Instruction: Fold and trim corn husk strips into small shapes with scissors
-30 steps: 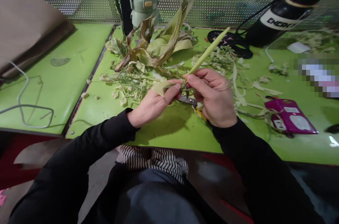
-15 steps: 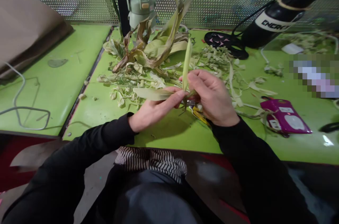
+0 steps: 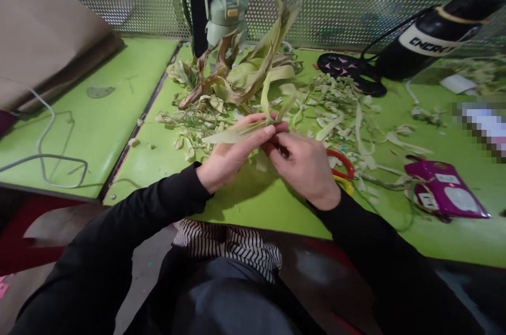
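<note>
Between the thumb and fingers of my left hand point(image 3: 229, 161) is a small bundle of pale green corn husk strips point(image 3: 231, 134), one pointing left and others standing up and bending over. My right hand point(image 3: 310, 169) is closed, its fingertips pinching at the joint of the strips beside my left thumb; the exact grip is partly hidden. Scissors point(image 3: 348, 165) with red and yellow handles lie on the table just right of my right hand, partly covered by it. Behind my hands rises a pile of dried corn husks point(image 3: 243, 82).
Husk scraps point(image 3: 336, 95) litter the green table point(image 3: 142, 166). At the back stand a pale green bottle point(image 3: 225, 18) and a dark bottle point(image 3: 429, 39). A purple case point(image 3: 448, 190) lies right; a bent wire point(image 3: 43, 158) and brown paper point(image 3: 51, 34) lie left.
The upright husk strip has bent over, and my right hand has come down closer to my left. The scissors' handles have come into view beside my right hand. The view has shifted slightly.
</note>
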Demonstrator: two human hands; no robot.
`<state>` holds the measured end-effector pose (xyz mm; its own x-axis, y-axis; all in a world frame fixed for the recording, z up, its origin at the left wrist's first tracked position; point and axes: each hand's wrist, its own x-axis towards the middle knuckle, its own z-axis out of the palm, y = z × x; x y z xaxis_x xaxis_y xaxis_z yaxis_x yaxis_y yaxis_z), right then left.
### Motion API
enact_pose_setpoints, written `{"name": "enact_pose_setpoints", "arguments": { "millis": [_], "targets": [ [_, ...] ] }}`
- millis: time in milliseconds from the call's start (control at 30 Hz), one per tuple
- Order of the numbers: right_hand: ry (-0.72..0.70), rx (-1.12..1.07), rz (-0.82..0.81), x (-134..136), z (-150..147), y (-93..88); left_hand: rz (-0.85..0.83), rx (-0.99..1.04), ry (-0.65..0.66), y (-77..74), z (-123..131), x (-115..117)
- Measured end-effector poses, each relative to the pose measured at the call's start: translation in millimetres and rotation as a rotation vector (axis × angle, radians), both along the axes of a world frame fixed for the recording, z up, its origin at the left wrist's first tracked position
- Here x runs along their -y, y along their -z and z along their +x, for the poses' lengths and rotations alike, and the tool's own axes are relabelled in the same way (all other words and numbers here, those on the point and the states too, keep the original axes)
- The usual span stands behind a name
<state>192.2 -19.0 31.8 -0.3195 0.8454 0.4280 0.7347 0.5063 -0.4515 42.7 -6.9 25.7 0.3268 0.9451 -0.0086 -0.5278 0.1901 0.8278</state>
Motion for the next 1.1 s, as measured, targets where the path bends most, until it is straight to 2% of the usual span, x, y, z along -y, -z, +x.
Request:
{"name": "enact_pose_setpoints", "arguments": {
  "millis": [100, 300, 500, 567, 600, 700, 767, 900, 1000, 1100],
  "targets": [
    [-0.104, -0.004, -0.045, 2, -2, -2.1, 0.081, -0.018, -0.014, 2.9, -1, 2],
    [-0.322, -0.008, -0.178, 8, 8, -13.4, 0.09, -0.074, 0.034, -2.8, -3, 2],
    [-0.461, -0.066, -0.23, 7, 12, -11.1, 0.166, -0.075, 0.078, 0.6, -6, -3],
    [-0.431, -0.102, -0.304, 3, 14, -9.6, 0.176, -0.083, 0.065, 1.6, -8, -8],
    [-0.373, -0.135, -0.337, 1, 16, -9.0, 0.168, -0.079, 0.053, 1.2, -9, -10],
    [-0.096, -0.316, -0.332, -6, 21, -7.4, 0.124, -0.074, 0.055, -3.6, -13, -13],
    [0.019, -0.451, -0.287, -10, 23, -5.9, 0.143, -0.156, 0.085, -7.7, -15, -13],
    [0.031, -0.654, -0.225, -11, 21, -0.4, 0.257, -0.402, 0.128, -9.1, -15, -12],
    [0.001, -0.769, -0.147, -10, 21, 3.6, 0.287, -0.412, 0.137, -4.7, -14, -15],
    [-0.03, -0.799, -0.159, -10, 25, 2.4, 0.354, -0.47, 0.097, -3.0, -15, -18]
  ]
}}
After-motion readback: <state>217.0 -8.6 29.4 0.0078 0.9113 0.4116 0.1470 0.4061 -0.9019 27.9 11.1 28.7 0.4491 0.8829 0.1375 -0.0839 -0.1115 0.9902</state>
